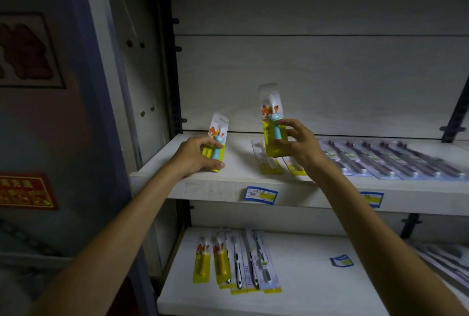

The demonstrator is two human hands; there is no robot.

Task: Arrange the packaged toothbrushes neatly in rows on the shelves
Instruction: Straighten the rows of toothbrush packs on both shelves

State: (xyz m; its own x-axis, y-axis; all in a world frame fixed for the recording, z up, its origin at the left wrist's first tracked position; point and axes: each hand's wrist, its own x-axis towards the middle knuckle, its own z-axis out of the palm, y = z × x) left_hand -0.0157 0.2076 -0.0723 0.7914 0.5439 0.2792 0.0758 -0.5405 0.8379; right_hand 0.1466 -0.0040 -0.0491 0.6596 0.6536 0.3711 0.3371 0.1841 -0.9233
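A blue toothbrush pack is gripped by the left hand at the upper shelf, and another pack is held upright by the right hand. Placement appears under way (front left area bare); next, each pack would likely need laying flat beside the packs already lying there.

left hand grips fox toothbrush pack; right hand grips second pack.

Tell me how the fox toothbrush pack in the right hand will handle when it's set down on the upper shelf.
The fox toothbrush pack looks like thin card with a clear blister, so probably light and slightly bendy. The right hand holds it upright by its lower part; stood on its narrow end it would likely tip, so lay it flat on the upper shelf.
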